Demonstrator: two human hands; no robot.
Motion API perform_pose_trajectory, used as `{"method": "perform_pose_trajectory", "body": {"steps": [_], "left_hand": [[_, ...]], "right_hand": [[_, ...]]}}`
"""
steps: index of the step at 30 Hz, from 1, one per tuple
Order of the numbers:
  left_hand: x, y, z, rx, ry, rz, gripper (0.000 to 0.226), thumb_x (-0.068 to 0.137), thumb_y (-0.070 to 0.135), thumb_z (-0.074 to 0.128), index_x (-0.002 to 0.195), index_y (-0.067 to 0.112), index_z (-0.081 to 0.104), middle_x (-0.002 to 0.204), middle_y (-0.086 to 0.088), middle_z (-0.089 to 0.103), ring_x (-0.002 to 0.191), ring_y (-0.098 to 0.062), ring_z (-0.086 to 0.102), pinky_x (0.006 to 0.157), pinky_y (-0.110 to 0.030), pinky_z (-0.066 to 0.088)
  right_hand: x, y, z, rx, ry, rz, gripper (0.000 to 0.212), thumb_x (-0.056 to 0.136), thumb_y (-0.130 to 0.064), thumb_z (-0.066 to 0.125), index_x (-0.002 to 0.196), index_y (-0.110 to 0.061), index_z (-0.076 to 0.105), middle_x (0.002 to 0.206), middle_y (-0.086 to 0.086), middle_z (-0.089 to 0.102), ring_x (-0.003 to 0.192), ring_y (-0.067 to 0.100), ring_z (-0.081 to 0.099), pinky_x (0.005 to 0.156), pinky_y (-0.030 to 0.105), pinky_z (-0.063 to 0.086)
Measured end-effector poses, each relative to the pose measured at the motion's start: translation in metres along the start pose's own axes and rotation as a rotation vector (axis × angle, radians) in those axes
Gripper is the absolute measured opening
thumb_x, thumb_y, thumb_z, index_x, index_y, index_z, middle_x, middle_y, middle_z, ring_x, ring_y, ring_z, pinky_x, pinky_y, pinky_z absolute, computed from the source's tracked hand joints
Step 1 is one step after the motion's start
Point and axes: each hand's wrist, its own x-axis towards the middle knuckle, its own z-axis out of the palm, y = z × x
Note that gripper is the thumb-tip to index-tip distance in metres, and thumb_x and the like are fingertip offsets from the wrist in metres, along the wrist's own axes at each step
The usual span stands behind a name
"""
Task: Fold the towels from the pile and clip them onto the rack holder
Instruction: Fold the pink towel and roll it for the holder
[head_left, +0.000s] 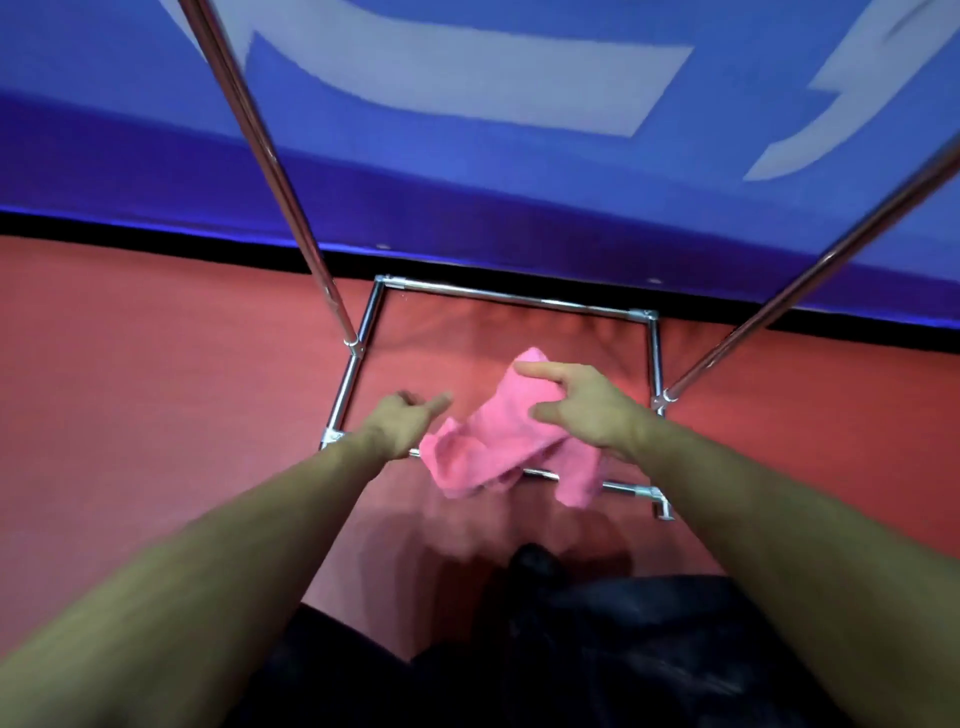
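Pink terry towel (498, 441) hangs crumpled between both outstretched hands. Right hand (582, 410) grasps its upper part, forefinger extended and thumb underneath. Left hand (400, 421), just beside the towel's lower corner, is blurred; I cannot tell whether it grasps. Beyond the hands, chrome tube rack (514, 301) stands on red floor (156, 364) before a blue wall (467, 197).
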Motion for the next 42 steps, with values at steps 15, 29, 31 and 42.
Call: {"method": "perform_pose_trajectory", "body": {"steps": [15, 29, 31, 42], "left_hand": [[-0.280, 0.165, -0.022, -0.417, -0.192, 0.830, 0.059, 0.102, 0.063, 0.041, 0.140, 0.021, 0.059, 0.139, -0.009, 0.065, 0.131, -0.024, 0.060, 0.113, -0.050, 0.044], [-0.349, 0.164, 0.057, -0.292, -0.211, 0.935, 0.023, 0.084, 0.023, 0.084, 0.103, 0.012, 0.078, 0.107, -0.006, 0.079, 0.097, -0.012, 0.072, 0.094, -0.039, 0.059], [-0.354, 0.171, 0.058, -0.303, -0.111, 0.929, 0.017, 0.084, 0.025, 0.085, 0.093, 0.013, 0.078, 0.096, 0.000, 0.081, 0.090, -0.008, 0.074, 0.087, -0.034, 0.060], [-0.335, 0.191, 0.018, -0.494, -0.074, 0.830, 0.029, 0.091, 0.027, 0.076, 0.109, 0.004, 0.073, 0.107, -0.014, 0.078, 0.109, -0.030, 0.072, 0.100, -0.047, 0.056]], "right_hand": [[-0.256, -0.253, -0.136, -0.137, 0.145, -0.557, 0.030, 0.080, -0.006, 0.082, 0.099, -0.029, 0.078, 0.085, -0.023, 0.075, 0.086, -0.012, 0.064, 0.086, 0.005, 0.044], [-0.305, -0.350, -0.189, 0.284, 0.418, -0.825, 0.034, 0.090, 0.006, 0.067, 0.119, -0.011, 0.072, 0.095, -0.007, 0.072, 0.087, 0.003, 0.065, 0.087, 0.021, 0.054], [-0.292, -0.339, -0.187, 0.301, 0.335, -0.792, 0.042, 0.093, 0.005, 0.064, 0.129, -0.016, 0.064, 0.093, -0.004, 0.065, 0.086, 0.009, 0.059, 0.085, 0.028, 0.054], [-0.258, -0.212, -0.167, 0.162, 0.346, -0.024, 0.071, 0.087, -0.076, 0.049, 0.116, -0.015, 0.067, 0.099, 0.005, 0.068, 0.074, 0.024, 0.054, 0.069, 0.032, 0.044]]}}
